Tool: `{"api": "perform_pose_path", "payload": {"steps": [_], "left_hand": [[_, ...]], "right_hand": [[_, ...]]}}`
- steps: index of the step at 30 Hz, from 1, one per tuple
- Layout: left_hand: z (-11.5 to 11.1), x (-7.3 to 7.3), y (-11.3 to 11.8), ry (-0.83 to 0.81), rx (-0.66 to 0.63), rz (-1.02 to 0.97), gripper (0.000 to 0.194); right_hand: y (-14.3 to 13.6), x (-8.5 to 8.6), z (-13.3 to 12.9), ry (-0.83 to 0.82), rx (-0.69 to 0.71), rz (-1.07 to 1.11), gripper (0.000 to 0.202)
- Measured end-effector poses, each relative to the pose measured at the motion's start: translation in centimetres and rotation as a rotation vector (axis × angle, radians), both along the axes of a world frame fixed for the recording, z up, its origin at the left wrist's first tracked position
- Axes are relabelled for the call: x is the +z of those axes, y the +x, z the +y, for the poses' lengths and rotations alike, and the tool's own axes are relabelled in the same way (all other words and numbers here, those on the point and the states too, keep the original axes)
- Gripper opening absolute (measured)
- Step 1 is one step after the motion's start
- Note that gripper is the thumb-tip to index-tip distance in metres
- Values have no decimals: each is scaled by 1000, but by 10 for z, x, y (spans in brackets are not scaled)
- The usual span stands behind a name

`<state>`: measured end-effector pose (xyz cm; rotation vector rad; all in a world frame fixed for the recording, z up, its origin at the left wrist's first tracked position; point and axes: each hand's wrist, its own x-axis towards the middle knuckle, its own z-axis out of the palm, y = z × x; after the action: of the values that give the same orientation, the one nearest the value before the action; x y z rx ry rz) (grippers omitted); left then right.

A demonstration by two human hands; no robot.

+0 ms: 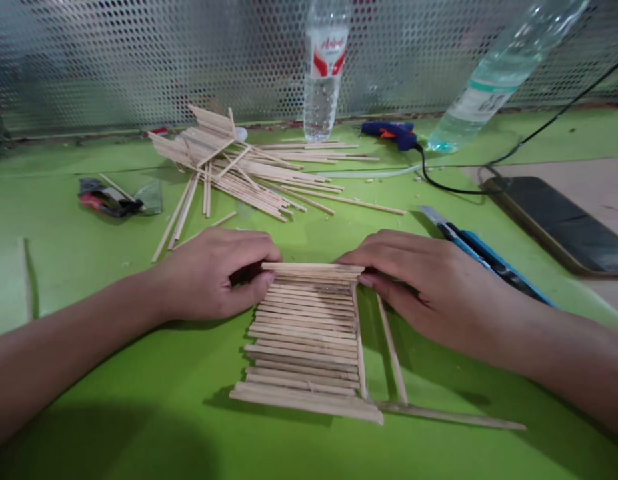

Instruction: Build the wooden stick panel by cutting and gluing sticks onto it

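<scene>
A panel of thin wooden sticks, laid side by side and joined, lies on the green table in front of me. My left hand pinches its far left corner between thumb and fingers. At the far right corner, my right hand grips the end of the topmost stick. To the right of the panel, a slanting stick meets a longer pointed stick near the panel's lower right corner.
Loose sticks and a small stick structure lie beyond my hands. Two bottles, a blue glue gun with its cable, a cutter, a phone and a crumpled wrapper surround them.
</scene>
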<state>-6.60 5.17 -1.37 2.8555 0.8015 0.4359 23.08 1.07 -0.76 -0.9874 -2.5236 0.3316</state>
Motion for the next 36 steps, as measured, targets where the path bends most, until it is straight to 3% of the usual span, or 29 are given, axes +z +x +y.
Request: {"api": "perform_pose_path", "payload": {"steps": [8, 18, 36], "left_hand": [[0, 0, -1, 15, -11, -8, 9], [0, -1, 0, 5, 7, 4, 10], [0, 0, 0, 21, -16, -18, 9]], "right_hand": [[1, 0, 1, -34, -20, 25, 35], [-3, 1, 1, -157, -226, 108, 30], [-4, 2, -3, -225, -211, 147, 30]]}}
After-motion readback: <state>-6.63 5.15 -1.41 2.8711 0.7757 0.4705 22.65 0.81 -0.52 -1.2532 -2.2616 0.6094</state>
